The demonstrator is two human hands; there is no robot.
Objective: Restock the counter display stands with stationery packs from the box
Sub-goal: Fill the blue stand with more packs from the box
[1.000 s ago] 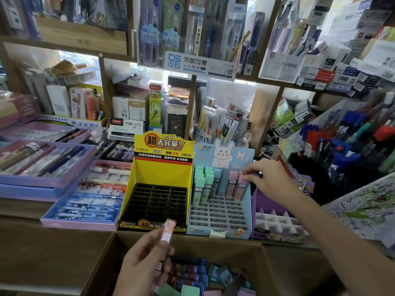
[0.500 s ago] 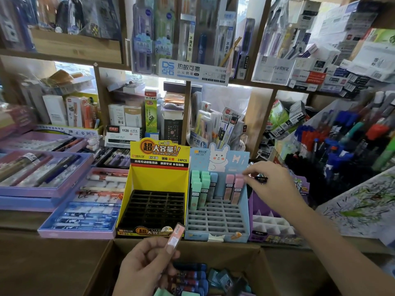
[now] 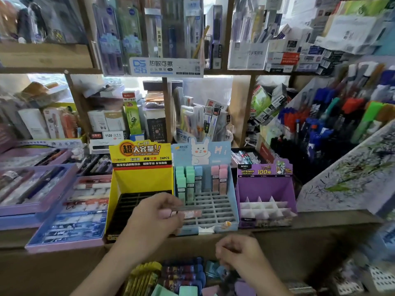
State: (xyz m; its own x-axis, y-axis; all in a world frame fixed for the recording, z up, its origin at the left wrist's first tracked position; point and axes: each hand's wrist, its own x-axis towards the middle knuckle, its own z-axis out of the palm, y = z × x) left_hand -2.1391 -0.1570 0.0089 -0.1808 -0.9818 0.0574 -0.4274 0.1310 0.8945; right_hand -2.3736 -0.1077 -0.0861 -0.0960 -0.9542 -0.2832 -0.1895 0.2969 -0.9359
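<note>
Wooden shelving (image 3: 241,116) crammed with pen packets and small cartons rises behind the blue stand (image 3: 220,210), the rabbit-topped display that sits mid-bench. The bench (image 3: 333,229) runs under that stand and out to both sides. Just in front of and below the blue stand is the open box (image 3: 192,247), with loose packs lying in it: yellow packs (image 3: 143,278) furthest left, dark packs (image 3: 181,272) roughly in line with the stand, and mint packs (image 3: 188,290) at the bottom edge of the view.

Touching the blue stand's left side is the yellow stand (image 3: 141,178), its black grid bare. Touching the right side is the purple stand (image 3: 265,189), whose white dividers are bare too. Further left of the blue stand lie flat lilac pen trays (image 3: 70,212).

The left hand (image 3: 154,218) hovers over the front of the yellow stand and reaches across into the blue one. Its grip pinches a pink pack (image 3: 190,213), held nearly level above the blue stand's grid. The right hand (image 3: 237,251) hangs below the blue stand's front edge, over the box, fingers curled. It is blurred, so I cannot tell whether its grip holds anything.

Upright in the blue stand's back rows are green packs (image 3: 184,180) on the left, one blue pack (image 3: 198,178) beside them, and pink packs (image 3: 220,180) on the right.
</note>
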